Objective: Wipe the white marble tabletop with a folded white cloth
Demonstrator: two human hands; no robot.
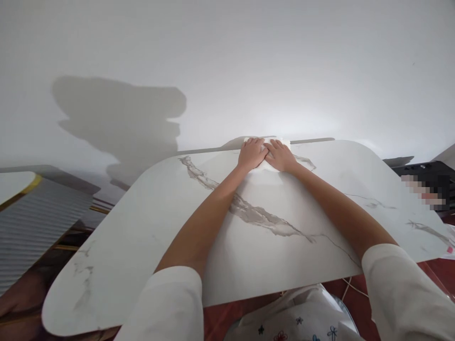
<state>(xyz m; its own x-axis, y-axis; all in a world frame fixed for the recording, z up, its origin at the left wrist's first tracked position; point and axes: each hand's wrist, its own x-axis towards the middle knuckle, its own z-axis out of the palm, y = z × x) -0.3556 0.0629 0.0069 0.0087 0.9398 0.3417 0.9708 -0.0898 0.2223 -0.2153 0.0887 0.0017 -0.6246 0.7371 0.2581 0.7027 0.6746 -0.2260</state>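
Note:
Both my hands lie flat, side by side, at the far edge of the white marble-patterned table. Beneath them is a white wipe; whether it is cloth or paper I cannot tell. My left hand presses on its left part with the fingers stretched forward. Over the right part rests my right hand, its fingers also stretched out. The thumbs come close together in the middle. Most of the wipe is hidden under the palms, with its edges showing around them.
A plain white wall rises just behind the table's far edge. On the left stands a ribbed grey cabinet with a gold-edged white top. At the right edge is a black object, partly blurred out. Reddish floor shows below.

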